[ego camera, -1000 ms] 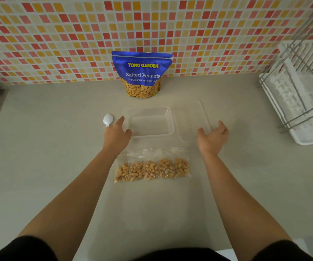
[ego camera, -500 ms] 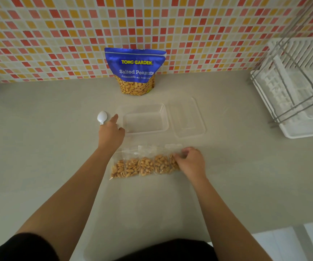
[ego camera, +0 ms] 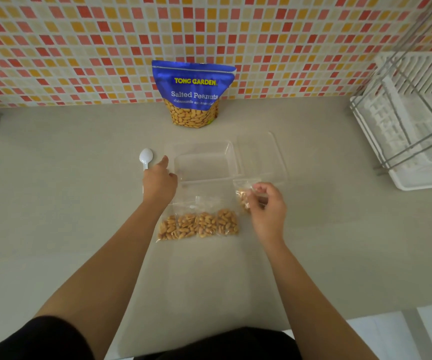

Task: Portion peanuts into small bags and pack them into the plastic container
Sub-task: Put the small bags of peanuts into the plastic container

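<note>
A blue Salted Peanuts pouch [ego camera: 193, 93] stands against the tiled wall. In front of it lies a clear plastic container [ego camera: 205, 162], with its clear lid [ego camera: 261, 155] to the right. Several small filled peanut bags [ego camera: 199, 224] lie in a row on the counter. My right hand [ego camera: 268, 206] pinches one small peanut bag [ego camera: 243, 197] by its top and holds it above the counter, near the container's front right corner. My left hand [ego camera: 159, 181] rests at the container's left front corner, fingers loosely curled, holding nothing. It covers the handle of a white spoon [ego camera: 146, 157].
A white dish rack [ego camera: 414, 120] with metal bars fills the right edge of the beige counter [ego camera: 54, 190]. The counter's front edge runs just before my body, with white floor showing at the lower right.
My right hand came down onto the rightmost bag in the row, gripped it and lifted it up and right toward the container. My left hand stayed put.
</note>
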A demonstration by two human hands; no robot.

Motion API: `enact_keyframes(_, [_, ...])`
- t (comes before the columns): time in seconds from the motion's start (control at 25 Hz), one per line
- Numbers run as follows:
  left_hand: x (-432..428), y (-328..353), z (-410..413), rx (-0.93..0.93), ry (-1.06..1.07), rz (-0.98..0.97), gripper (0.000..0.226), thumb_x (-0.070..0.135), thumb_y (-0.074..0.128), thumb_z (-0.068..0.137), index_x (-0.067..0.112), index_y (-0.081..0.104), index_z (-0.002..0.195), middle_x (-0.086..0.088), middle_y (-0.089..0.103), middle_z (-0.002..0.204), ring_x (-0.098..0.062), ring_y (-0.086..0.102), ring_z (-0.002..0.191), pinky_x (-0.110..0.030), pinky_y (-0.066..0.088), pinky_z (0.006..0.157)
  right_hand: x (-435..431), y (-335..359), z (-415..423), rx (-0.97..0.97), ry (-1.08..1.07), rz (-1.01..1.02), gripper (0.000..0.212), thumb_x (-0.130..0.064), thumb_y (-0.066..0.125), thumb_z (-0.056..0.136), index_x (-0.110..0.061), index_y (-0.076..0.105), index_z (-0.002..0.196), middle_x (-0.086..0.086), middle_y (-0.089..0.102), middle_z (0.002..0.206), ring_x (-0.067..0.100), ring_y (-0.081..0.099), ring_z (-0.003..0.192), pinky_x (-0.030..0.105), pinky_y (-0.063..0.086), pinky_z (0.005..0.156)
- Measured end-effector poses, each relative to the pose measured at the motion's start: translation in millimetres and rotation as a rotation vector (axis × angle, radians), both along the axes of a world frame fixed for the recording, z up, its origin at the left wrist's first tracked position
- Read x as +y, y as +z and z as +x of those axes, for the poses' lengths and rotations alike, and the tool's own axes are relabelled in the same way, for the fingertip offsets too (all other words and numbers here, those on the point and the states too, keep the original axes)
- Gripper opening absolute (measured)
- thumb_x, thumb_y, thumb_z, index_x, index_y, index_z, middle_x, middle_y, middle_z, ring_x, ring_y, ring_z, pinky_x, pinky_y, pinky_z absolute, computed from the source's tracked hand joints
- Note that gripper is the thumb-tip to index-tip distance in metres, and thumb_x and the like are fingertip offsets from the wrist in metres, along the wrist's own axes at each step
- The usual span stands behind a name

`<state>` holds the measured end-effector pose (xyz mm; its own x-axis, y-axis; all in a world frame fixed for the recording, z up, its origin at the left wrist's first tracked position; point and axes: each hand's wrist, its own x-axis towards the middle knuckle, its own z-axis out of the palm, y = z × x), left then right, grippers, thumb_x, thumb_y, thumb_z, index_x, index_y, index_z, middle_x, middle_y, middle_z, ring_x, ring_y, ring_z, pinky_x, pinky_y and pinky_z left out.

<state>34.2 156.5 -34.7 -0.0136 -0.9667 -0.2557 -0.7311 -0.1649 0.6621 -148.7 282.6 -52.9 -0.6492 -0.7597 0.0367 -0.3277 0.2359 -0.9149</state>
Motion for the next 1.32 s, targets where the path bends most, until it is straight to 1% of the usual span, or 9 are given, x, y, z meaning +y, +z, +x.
enact_keyframes(0.08, [0.5,-1.0,0.3,-0.004,0.000,-0.001,0.050,0.004,0.041,0.089,0.013,0.040,0.138,-0.020,0.059,0.105,-0.036,0.066,0.087,-0.046,0.055,0.083,-22.2,18.3,4.7,-0.062,-0.006,-0.076,0.023,-0.012,0.067,0.083,-0.013,0.062,0.105,0.005,0.056,0.108,-0.003,0.059,0.073,0.003,0.043,0.067])
enact_keyframes(0.2, [2.5,-2.3,0.0,-0.039,-0.038,-0.027,0.044,0.004,0.041,0.087,0.011,0.046,0.131,-0.022,0.062,0.095,-0.036,0.066,0.083,-0.047,0.055,0.078,-66.7,36.4,13.3,-0.115,0.095,-0.059,0.036,-0.016,0.066,0.084,-0.010,0.058,0.119,0.000,0.052,0.113,0.005,0.058,0.081,0.002,0.043,0.073])
enact_keyframes(0.32, [2.2,-2.3,0.2,-0.074,-0.050,-0.026,0.047,0.003,0.040,0.087,0.011,0.044,0.133,-0.020,0.063,0.095,-0.034,0.066,0.084,-0.046,0.055,0.079,-106.5,32.2,27.8,-0.095,0.265,0.163,0.046,-0.016,0.066,0.083,-0.010,0.053,0.126,0.006,0.052,0.123,0.018,0.061,0.097,0.025,0.048,0.092])
enact_keyframes(0.56, [-1.1,-4.3,0.5,-0.120,-0.080,-0.017,0.050,0.002,0.040,0.089,0.011,0.039,0.138,-0.019,0.061,0.089,-0.032,0.056,0.081,-0.034,0.048,0.069,-116.9,23.3,45.9,0.432,0.416,0.615,0.055,-0.013,0.062,0.081,-0.011,0.042,0.132,0.017,0.038,0.133,0.036,0.048,0.116,0.035,0.045,0.091])
enact_keyframes(0.64, [-2.5,-4.3,0.5,-0.150,-0.101,-0.030,0.051,0.002,0.040,0.088,0.010,0.038,0.138,-0.016,0.055,0.081,-0.029,0.050,0.074,-0.032,0.043,0.065,-116.9,25.5,50.1,0.608,0.459,0.572,0.054,-0.012,0.060,0.083,-0.016,0.041,0.133,0.014,0.035,0.136,0.035,0.041,0.119,0.037,0.044,0.091])
enact_keyframes(0.76, [-2.5,-1.9,-1.5,-0.182,-0.118,-0.029,0.051,0.001,0.039,0.089,0.009,0.035,0.140,-0.020,0.058,0.082,-0.031,0.053,0.076,-0.035,0.043,0.065,-123.9,20.3,52.5,0.710,0.621,0.597,0.043,-0.010,0.053,0.085,-0.011,0.050,0.128,0.014,0.050,0.128,0.033,0.048,0.115,0.037,0.043,0.097])
enact_keyframes(0.96, [-1.1,-0.6,-3.8,-0.227,-0.114,-0.027,0.046,-0.002,0.036,0.088,0.004,0.039,0.134,-0.009,0.043,0.065,-0.028,0.047,0.069,-0.037,0.043,0.060,-127.4,11.8,45.7,0.696,0.635,0.689,0.033,-0.006,0.053,0.085,-0.005,0.058,0.118,0.016,0.056,0.119,0.034,0.052,0.113,0.035,0.044,0.094])
enact_keyframes(1.16, [2.3,0.8,-8.0,-0.237,-0.084,-0.040,0.045,-0.002,0.037,0.089,0.004,0.040,0.133,-0.023,0.059,0.084,-0.036,0.059,0.079,-0.045,0.054,0.069,-123.8,17.2,29.6,0.775,0.615,0.716,0.030,-0.005,0.053,0.084,0.002,0.059,0.112,0.020,0.056,0.122,0.036,0.054,0.113,0.036,0.044,0.094])
enact_keyframes(1.32, [3.9,4.1,-7.3,-0.200,-0.072,-0.024,0.042,0.005,0.038,0.091,0.004,0.038,0.134,-0.021,0.056,0.084,-0.034,0.056,0.077,-0.042,0.051,0.068,-116.2,23.8,22.9,0.682,0.576,0.555,0.033,-0.015,0.055,0.084,-0.003,0.059,0.114,0.018,0.057,0.118,0.035,0.055,0.110,0.036,0.045,0.093])
